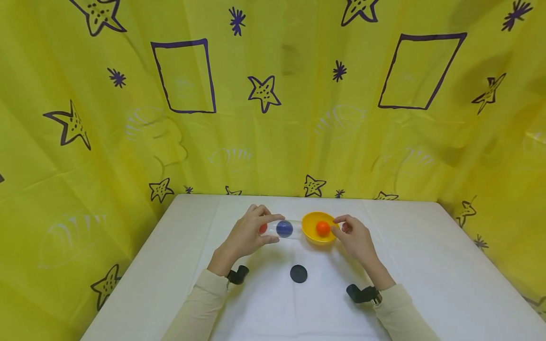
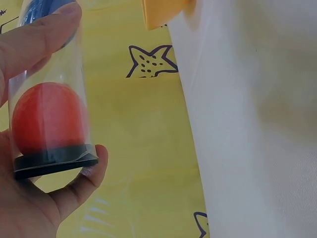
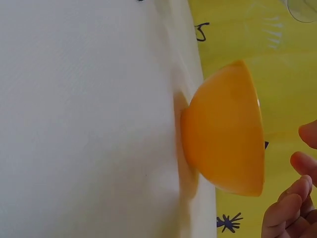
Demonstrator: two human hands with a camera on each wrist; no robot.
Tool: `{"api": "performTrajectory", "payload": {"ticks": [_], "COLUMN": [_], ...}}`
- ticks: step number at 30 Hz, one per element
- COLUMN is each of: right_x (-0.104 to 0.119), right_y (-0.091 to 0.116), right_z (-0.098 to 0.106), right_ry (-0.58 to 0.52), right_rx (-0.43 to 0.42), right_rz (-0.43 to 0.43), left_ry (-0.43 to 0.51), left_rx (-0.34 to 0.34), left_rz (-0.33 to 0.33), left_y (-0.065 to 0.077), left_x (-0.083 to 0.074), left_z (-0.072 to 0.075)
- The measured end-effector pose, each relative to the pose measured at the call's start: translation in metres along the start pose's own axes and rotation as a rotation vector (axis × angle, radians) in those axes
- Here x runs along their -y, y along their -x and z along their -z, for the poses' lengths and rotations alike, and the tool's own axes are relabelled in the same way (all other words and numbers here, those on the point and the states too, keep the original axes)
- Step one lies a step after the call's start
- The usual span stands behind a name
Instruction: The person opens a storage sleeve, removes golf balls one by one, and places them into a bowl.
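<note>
My left hand point(image 1: 249, 232) grips a clear plastic tube point(image 1: 297, 230), tilted nearly sideways in the head view. Inside it are a blue ball point(image 1: 284, 228) and a red ball point(image 2: 49, 119), the red one against the black base point(image 2: 54, 161). A yellow bowl point(image 1: 310, 239) stands just right of the tube, with an orange ball point(image 1: 323, 228) in it. Over the bowl's right rim hovers my right hand point(image 1: 355, 237), thumb and index finger apart and nothing visible between them. The bowl's wall hides the orange ball in the right wrist view.
On the white table point(image 1: 260, 303) a black round disc point(image 1: 298, 273) lies between the forearms, nearer than the bowl. A yellow curtain point(image 1: 290, 137) printed with stars hangs behind the table and along its sides.
</note>
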State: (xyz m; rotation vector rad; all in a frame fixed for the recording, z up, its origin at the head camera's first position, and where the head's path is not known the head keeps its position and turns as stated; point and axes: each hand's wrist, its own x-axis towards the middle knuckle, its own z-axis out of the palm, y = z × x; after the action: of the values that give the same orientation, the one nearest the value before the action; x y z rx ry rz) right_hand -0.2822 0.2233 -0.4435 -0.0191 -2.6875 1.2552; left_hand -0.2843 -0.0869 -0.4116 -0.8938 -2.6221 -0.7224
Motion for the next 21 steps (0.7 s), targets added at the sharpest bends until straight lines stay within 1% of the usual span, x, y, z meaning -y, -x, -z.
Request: {"api": "performTrajectory", "payload": {"ticks": [4,7,9,11,13,16,18,21], "right_x": [0.011,0.02,0.024,0.027,0.03,0.035,0.039,0.041], "right_y": [0.003,0.007,0.01,0.012,0.015,0.019,0.022,0.025], "right_z": [0.001,0.001,0.001,0.0,-0.002,-0.005,-0.006,-0.007], "right_ry": [-0.03,-0.043,-0.046,-0.048,-0.05,-0.062,-0.073,-0.089], "right_rx": [0.027,0.07,0.126,0.194,0.266,0.338,0.363,0.369], "right_rz": [0.019,0.046,0.085,0.147,0.208,0.259,0.264,0.282], "left_ry": [0.001,0.003,0.008,0.01,0.008,0.005,0.001,-0.01], "left_rx": [-0.004,-0.002,-0.002,-0.006,-0.012,-0.02,-0.022,-0.023], "left_rz": [-0.001,0.007,0.012,0.008,-0.003,-0.028,-0.038,-0.043], "left_y": [0.0,0.0,0.0,0.0,0.0,0.0,0.0,0.0], "left_x": [-0.001,-0.002,-0.003,-0.004,-0.005,-0.007,-0.008,-0.01], "left_z": [0.0,0.001,0.001,0.002,0.002,0.003,0.003,0.004]}}
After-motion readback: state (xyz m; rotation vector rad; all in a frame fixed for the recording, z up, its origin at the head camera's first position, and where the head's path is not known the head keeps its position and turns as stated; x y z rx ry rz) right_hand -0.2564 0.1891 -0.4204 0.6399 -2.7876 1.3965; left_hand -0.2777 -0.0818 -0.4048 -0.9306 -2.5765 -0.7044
